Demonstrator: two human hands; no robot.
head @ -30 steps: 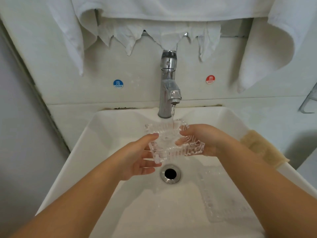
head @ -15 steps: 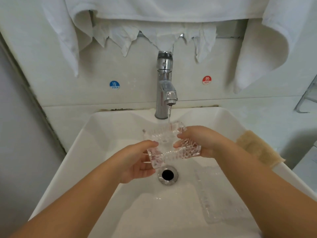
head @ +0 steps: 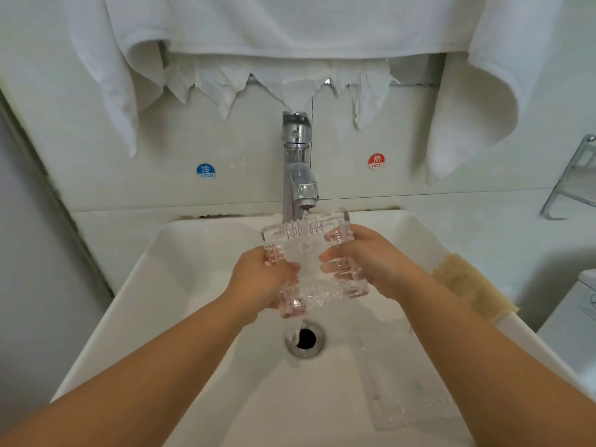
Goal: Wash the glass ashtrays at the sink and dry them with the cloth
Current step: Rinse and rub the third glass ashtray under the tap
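Note:
A square cut-glass ashtray is held tilted under the running chrome tap, over the white sink. My left hand grips its left edge, and my right hand grips its right edge with fingers curled over the rim. Water runs off the glass toward the drain. A second clear glass ashtray lies on the sink floor at the lower right. A tan cloth lies on the sink's right rim.
White towels hang over the wall above the tap. Blue cold and red hot stickers flank the tap. A metal shelf bracket juts out at the right, with a white appliance below it.
Both hands have turned the ashtray under the stream, from lying flatter to tilted with its face toward me. My left hand has closed further round its left edge.

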